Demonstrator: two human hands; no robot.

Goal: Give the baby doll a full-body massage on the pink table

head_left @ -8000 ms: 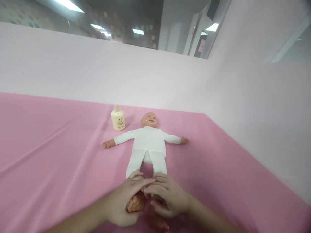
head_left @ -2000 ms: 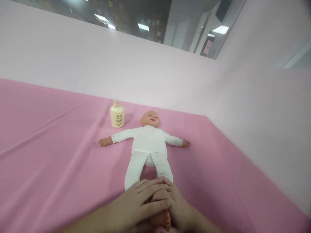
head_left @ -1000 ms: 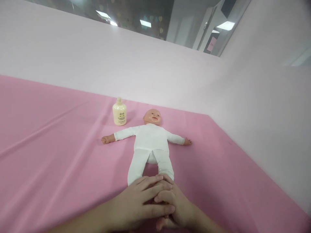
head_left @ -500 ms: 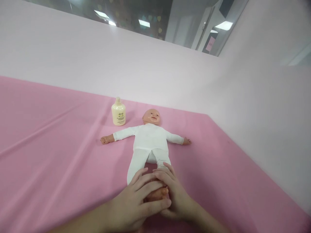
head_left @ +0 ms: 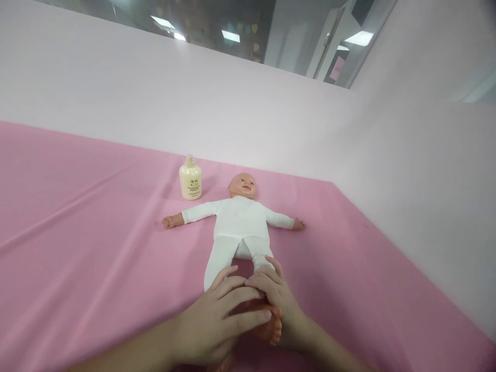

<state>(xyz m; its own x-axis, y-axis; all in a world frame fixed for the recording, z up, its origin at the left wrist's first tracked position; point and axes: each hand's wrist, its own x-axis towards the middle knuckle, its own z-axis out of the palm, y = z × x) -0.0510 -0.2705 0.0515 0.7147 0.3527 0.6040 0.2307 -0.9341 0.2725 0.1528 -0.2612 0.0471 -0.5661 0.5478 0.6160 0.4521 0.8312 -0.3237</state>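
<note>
A baby doll (head_left: 239, 222) in a white suit lies on its back on the pink cloth, arms spread, head toward the far wall. Both of my hands wrap one bare doll foot (head_left: 268, 323) near the bottom of the frame. My left hand (head_left: 217, 320) lies over the foot from the left, fingers curled across it. My right hand (head_left: 277, 299) cups the same foot from the right, fingertips at the trouser cuff. The toes show between my hands. The doll's other foot is hidden beneath my left hand.
A cream-coloured lotion bottle (head_left: 190, 179) stands upright left of the doll's head. The pink cloth (head_left: 89, 248) covers the whole surface and meets pale pink walls behind and on the right (head_left: 418, 196). Glass panels run above the walls.
Over the last second my hands have slid along the doll's foot and lower leg; the toes now show between them. The doll and bottle have stayed put.
</note>
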